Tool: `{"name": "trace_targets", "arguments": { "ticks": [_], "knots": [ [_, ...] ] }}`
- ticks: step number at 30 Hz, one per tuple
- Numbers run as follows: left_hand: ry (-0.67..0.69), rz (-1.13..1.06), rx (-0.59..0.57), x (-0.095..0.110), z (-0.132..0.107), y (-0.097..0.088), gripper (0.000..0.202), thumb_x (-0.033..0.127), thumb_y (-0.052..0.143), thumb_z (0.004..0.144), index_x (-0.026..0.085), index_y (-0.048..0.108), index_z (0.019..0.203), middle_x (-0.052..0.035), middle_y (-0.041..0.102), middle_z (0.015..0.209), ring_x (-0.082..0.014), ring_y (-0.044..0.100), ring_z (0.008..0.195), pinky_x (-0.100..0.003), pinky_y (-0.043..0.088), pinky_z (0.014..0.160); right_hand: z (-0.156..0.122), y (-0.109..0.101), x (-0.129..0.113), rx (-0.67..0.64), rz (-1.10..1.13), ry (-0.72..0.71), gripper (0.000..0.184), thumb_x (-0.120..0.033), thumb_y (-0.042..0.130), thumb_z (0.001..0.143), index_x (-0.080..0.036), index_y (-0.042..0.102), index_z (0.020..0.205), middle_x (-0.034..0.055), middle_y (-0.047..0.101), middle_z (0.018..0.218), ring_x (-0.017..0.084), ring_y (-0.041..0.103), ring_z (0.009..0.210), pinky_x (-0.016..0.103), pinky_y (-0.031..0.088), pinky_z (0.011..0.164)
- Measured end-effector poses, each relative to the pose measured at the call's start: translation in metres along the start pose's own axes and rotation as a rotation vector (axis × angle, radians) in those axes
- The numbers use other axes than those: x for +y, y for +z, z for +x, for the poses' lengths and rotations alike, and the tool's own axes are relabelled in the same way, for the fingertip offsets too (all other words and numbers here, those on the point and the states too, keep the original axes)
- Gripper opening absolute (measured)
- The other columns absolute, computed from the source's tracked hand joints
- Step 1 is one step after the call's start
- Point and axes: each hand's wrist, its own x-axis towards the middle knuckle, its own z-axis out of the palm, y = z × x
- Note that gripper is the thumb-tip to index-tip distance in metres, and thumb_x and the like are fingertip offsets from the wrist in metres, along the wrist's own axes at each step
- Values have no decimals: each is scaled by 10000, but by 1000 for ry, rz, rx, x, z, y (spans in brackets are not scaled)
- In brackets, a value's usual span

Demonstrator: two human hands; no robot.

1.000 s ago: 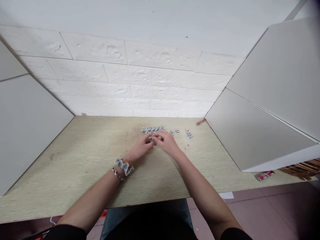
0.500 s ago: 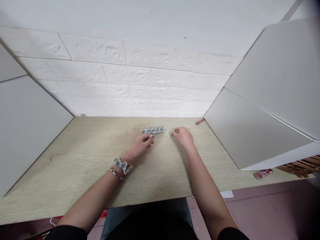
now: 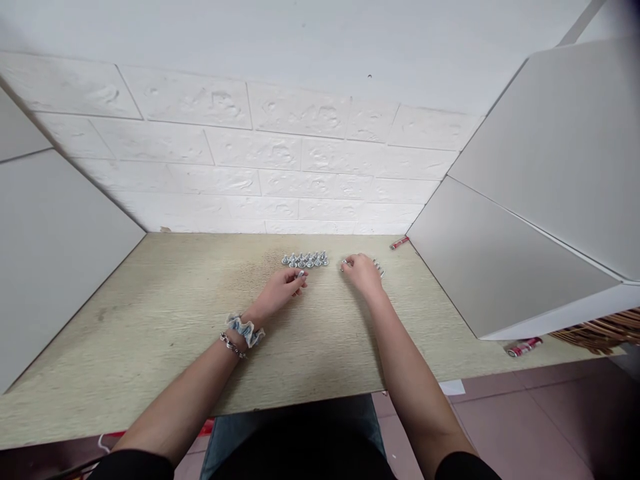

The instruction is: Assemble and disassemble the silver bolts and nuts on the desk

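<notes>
On the pale wooden table (image 3: pixel 150 320), my left hand (image 3: pixel 281 288) rests with its fingers pinched round a small metal bolt at its fingertips. Just beyond it lies a row of several small silver bolts with nuts (image 3: pixel 305 259). My right hand (image 3: pixel 363 272) lies further right, fingers curled down over small loose metal parts (image 3: pixel 380 269); what its fingertips hold is hidden. My left wrist wears a blue scrunchie and a chain bracelet (image 3: pixel 243 333).
A white brick-pattern wall (image 3: pixel 260 153) backs the table. Grey panels stand at the left (image 3: pixel 50 253) and right (image 3: pixel 525 247). A small red object (image 3: pixel 399 243) lies at the back right corner, a red can (image 3: pixel 523 347) by the right panel's foot.
My hands, together over one bolt a second ago, have parted. The right hand went right to the loose parts and has since shifted slightly back left. The left hand stays.
</notes>
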Motion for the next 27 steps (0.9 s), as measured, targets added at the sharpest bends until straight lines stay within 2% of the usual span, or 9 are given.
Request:
{"name": "trace_targets", "arguments": {
  "ticks": [2,5,8,10,13,17,21,24,27],
  "knots": [
    [0,2,2,0,0,0,337,462,483,780,147,593,831,-18,588,720,-109,506,572,-232,407,548,0,-1,-2,82,66,-43,247,-304,491,802,-162,673,889,88,625,933,186,551,874,268,384,721],
    [11,10,-1,0,0,1,336,456,482,783,145,597,839,-18,590,719,-109,504,571,-231,403,549,-3,0,-12,152,290,-201,218,-306,538,785,-160,670,880,60,627,872,155,554,803,263,406,732],
    [19,19,-10,1,0,1,336,447,481,788,141,597,863,-19,591,727,-108,504,572,-229,399,552,-13,3,-29,54,521,-367,226,-316,564,779,-173,670,919,38,629,852,114,531,675,243,426,653],
    [21,25,-21,3,-1,1,332,438,478,794,137,597,866,-16,582,720,-107,500,569,-228,397,554,-21,7,-40,-42,574,-441,233,-307,563,785,-180,668,949,34,631,865,98,515,639,238,429,626],
    [38,35,-39,6,-2,2,310,417,473,800,139,601,850,-4,558,697,-105,492,566,-222,392,557,-29,14,-51,-107,557,-504,217,-268,552,796,-186,668,960,34,630,887,92,520,652,241,436,647],
    [50,103,-26,10,-3,2,279,377,458,808,145,609,837,15,526,647,-108,485,558,-218,375,555,-32,16,-54,-116,510,-551,206,-225,520,821,-191,659,969,36,625,892,103,537,699,251,442,678],
    [83,239,-9,12,-6,1,287,354,422,834,164,634,865,40,480,553,-114,458,536,-225,360,576,-34,11,-53,-122,402,-617,223,-215,478,856,-197,629,1019,50,615,962,135,557,839,275,444,755],
    [117,310,5,11,-7,1,298,346,410,845,182,650,908,38,520,575,-125,472,569,-235,368,621,-36,9,-53,-122,268,-662,235,-210,432,884,-203,606,1041,61,603,1004,159,540,943,296,430,810],
    [129,336,12,10,-8,2,316,352,402,853,187,651,957,33,561,614,-132,486,598,-239,378,651,-37,8,-53,-116,188,-671,243,-204,406,897,-209,592,1052,65,595,1012,161,532,961,295,427,809]
  ]
}}
